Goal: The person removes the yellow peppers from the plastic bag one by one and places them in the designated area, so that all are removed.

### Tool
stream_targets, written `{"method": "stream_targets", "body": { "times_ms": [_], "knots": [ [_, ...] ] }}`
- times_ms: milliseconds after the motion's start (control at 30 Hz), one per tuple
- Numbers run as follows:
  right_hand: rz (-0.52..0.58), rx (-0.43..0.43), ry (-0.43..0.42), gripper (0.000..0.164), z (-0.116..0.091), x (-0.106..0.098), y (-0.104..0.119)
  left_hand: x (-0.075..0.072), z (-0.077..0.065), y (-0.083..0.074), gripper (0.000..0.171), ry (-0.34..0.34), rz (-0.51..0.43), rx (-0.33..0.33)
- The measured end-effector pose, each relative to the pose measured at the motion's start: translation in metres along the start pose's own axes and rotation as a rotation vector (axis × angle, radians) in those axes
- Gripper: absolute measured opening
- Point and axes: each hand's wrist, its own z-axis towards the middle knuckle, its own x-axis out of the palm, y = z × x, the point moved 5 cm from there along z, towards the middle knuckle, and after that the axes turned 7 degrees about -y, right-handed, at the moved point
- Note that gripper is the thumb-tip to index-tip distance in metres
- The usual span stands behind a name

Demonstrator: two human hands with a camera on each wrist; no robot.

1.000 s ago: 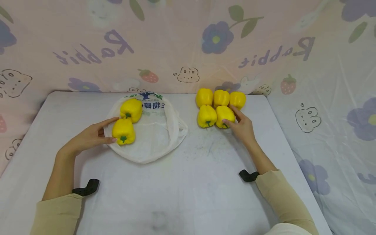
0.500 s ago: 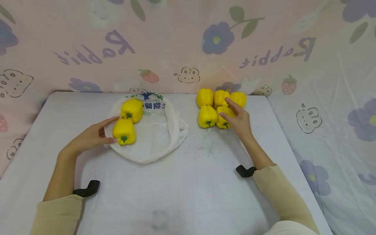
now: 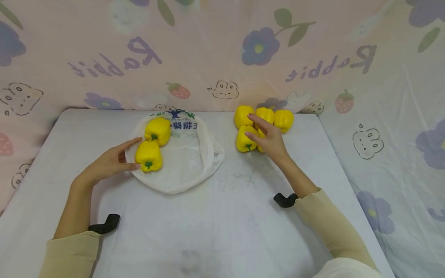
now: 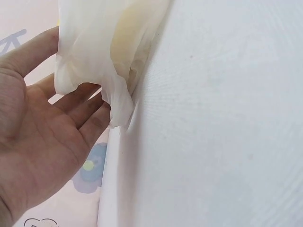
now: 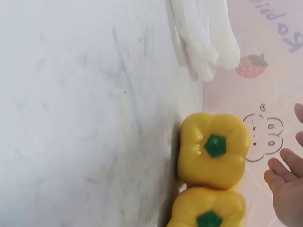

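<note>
In the head view, my left hand [image 3: 109, 161] rests at the left edge of a white plastic bag [image 3: 184, 164], thumb and fingers spread along its rim. Its fingertips are hidden behind the bag [image 4: 94, 52] in the left wrist view. Two yellow bell peppers with green stems, a rear one [image 3: 158, 130] and a front one [image 3: 148, 156], lie in the bag. My right hand [image 3: 271, 141] hovers, thumb and fingers apart, over a group of several more yellow peppers. Nearest its fingertips is the front-left pepper [image 3: 246, 138]; the front-right one is mostly hidden beneath the hand.
Behind the front row stand the back-left pepper [image 3: 244, 116], a middle pepper [image 3: 265, 115] and a right pepper [image 3: 284, 120]. The white tabletop [image 3: 208, 227] ends at a patterned curtain [image 3: 201, 46]. Black wrist mounts [image 3: 286, 200] stick out from both sleeves.
My right hand has come off the front-right pepper and moved left over the group, its fingers now toward the left peppers. The left hand stays at the bag's edge.
</note>
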Motion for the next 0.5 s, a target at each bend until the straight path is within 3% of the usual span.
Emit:
{"method": "stream_targets", "body": {
  "times_ms": [300, 500],
  "knots": [
    [0.027, 0.031, 0.107, 0.054, 0.015, 0.033, -0.018, 0.0, 0.001, -0.001, 0.09, -0.004, -0.006, 0.02],
    [0.033, 0.0, 0.173, 0.056, 0.024, 0.056, -0.011, 0.0, 0.001, 0.001, 0.089, -0.006, 0.004, 0.02]
  ]
}}
